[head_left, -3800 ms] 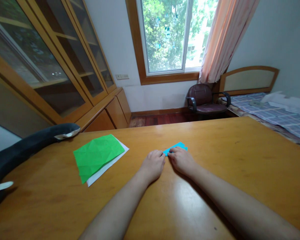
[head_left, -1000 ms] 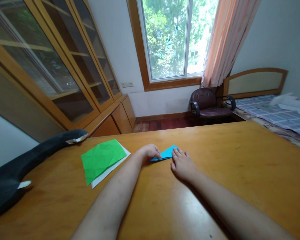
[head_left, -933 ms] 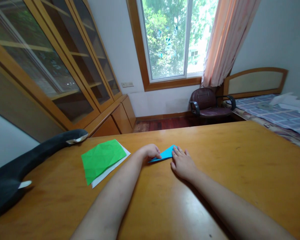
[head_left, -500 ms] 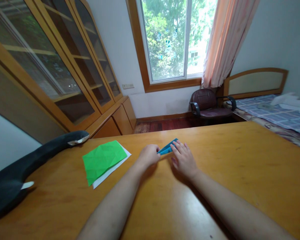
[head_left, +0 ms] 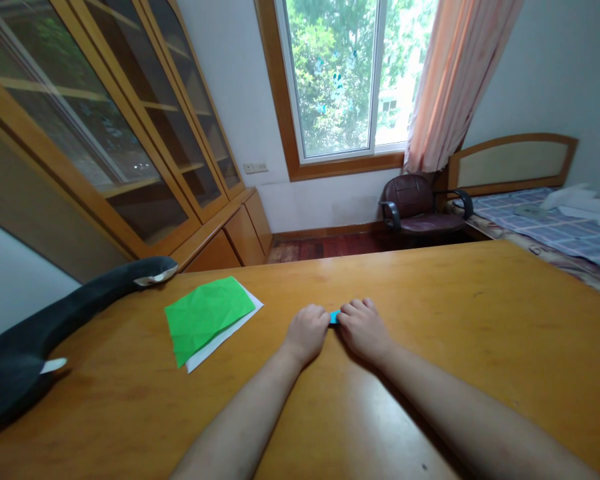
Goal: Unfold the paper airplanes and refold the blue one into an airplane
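Between my two hands a small strip of folded blue paper (head_left: 335,318) shows just above the table; the rest of it is covered by fingers. My left hand (head_left: 307,331) is closed on its left end, knuckles up. On the other end my right hand (head_left: 364,328) is closed as well, its fingers curled over the paper. To the left a creased green sheet of paper (head_left: 210,317) lies on top of a white sheet (head_left: 225,340), whose edge sticks out along the right and lower side.
The wooden table (head_left: 470,347) spreads under both arms. A dark, long-necked object (head_left: 85,307) with white parts lies along its left edge. Beyond the table stand a glass-fronted cabinet (head_left: 200,200), a maroon armchair (head_left: 413,207) and a bed (head_left: 570,220).
My right hand has gone from spread fingers to a curled grip. Both hands have drawn closer together, and far less of the blue paper shows between them.
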The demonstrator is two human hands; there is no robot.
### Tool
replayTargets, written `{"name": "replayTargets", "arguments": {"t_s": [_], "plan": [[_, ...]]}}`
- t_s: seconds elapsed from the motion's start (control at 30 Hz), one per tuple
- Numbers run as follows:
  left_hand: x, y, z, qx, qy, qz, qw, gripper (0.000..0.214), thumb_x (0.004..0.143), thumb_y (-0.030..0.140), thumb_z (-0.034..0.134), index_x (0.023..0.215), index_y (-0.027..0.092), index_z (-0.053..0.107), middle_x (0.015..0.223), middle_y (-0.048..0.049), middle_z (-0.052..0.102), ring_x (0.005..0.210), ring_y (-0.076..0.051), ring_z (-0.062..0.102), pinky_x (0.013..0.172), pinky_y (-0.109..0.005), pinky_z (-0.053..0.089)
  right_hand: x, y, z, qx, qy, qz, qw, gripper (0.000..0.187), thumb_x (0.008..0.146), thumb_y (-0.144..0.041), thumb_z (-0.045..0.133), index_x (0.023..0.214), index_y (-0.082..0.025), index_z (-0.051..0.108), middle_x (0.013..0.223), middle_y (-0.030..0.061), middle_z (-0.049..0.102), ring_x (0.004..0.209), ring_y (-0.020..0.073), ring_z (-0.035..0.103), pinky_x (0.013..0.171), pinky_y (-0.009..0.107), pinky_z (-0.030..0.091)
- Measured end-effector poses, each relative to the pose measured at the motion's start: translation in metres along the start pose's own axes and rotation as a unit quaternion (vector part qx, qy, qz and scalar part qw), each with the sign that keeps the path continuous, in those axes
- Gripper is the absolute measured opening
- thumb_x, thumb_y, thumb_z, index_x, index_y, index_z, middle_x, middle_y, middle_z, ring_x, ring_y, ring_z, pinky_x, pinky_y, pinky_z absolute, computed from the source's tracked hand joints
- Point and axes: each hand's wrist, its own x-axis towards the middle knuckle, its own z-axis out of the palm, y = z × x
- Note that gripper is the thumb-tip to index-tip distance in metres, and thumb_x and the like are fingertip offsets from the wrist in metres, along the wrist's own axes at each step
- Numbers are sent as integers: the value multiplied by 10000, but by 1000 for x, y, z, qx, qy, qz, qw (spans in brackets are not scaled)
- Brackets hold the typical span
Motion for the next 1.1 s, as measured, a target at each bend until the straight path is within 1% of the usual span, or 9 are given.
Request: {"name": "replayTargets", "arguments": {"t_s": [0.1,0.2,0.43,0.6,0.7,0.83,1.1], "plan": [[1,0,-2,0,-6,6,1000,217,941,168,431,858,186,631,906,-67,621,868,-205,538,753,-322,423,0,-1,-1,-11,-33,11,999,266,939,-228,446,817,-191,679,874,77,676,876,214,521,788,364,262],[0,0,-4,-24,-22,3,999,220,942,182,438,859,187,642,903,-66,622,872,-196,546,759,-314,428,0,-2,-2,-14,-57,16,998,273,933,-204,435,830,-188,688,884,85,680,871,215,533,787,360,270],[-5,-5,-4,-80,-25,22,996,248,947,263,460,855,193,679,916,-56,638,892,-181,570,805,-289,442,-2,-6,-3,-11,-69,15,997,274,922,-174,415,867,-174,684,939,102,670,889,224,551,809,366,286],[-5,-6,-4,-78,-15,30,996,279,957,289,449,841,197,685,882,-49,648,872,-177,577,791,-283,445,2,-8,-2,5,-74,-28,997,254,941,-198,418,930,-181,671,991,96,666,941,220,551,817,343,305],[-4,-6,-4,-68,-7,36,997,297,959,290,435,820,191,678,861,-51,650,858,-183,578,773,-290,444,5,-7,-2,7,-85,-20,996,248,939,-193,428,897,-172,672,964,95,673,930,212,561,795,326,316],[-5,-7,-5,-60,-2,32,998,305,959,269,420,810,187,673,846,-52,655,832,-185,582,754,-295,442,7,-4,-2,7,-91,-5,996,261,932,-190,435,870,-172,687,934,91,682,881,199,583,775,314,335],[-4,-15,-6,-69,-4,15,998,290,942,232,428,813,180,682,854,-70,664,825,-194,585,741,-303,442,11,10,-9,-18,-120,-17,993,260,899,-192,461,837,-168,712,829,99,714,719,203,631,672,294,375]]}}
